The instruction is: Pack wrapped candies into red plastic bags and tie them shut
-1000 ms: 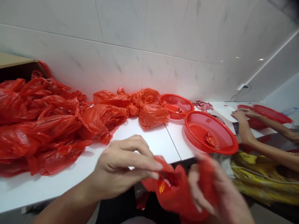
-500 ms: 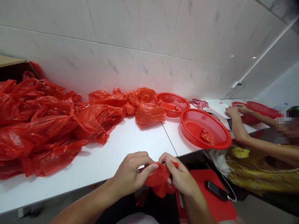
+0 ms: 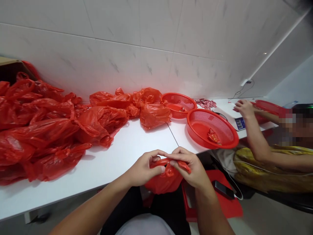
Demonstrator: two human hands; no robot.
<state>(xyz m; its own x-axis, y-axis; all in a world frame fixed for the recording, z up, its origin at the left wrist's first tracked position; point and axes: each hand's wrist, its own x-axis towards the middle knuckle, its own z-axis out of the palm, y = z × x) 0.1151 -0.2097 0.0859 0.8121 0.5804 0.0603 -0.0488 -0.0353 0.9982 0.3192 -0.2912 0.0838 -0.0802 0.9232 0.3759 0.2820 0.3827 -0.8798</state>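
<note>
Over my lap, just off the table's front edge, a red plastic bag hangs from both hands. My left hand pinches its top from the left, thumb against the bunched film. From the right, my right hand grips the twisted neck, and a loose end pokes out between the fingers. The fingertips of both hands meet above the bag. What the bag holds is hidden. Nearest on the table stands a red plastic basket with a few shiny red wrapped packets inside.
More red bags are heaped on the left of the white table, before a cardboard box. A second red basket stands by the wall. At right, a co-worker's hand is over a scale. A black phone lies on a red stool.
My hands have come together and risen slightly, and the bag's neck is now gathered between them. The co-worker's hand has lifted from the scale, uncovering its display. The view has shifted a little.
</note>
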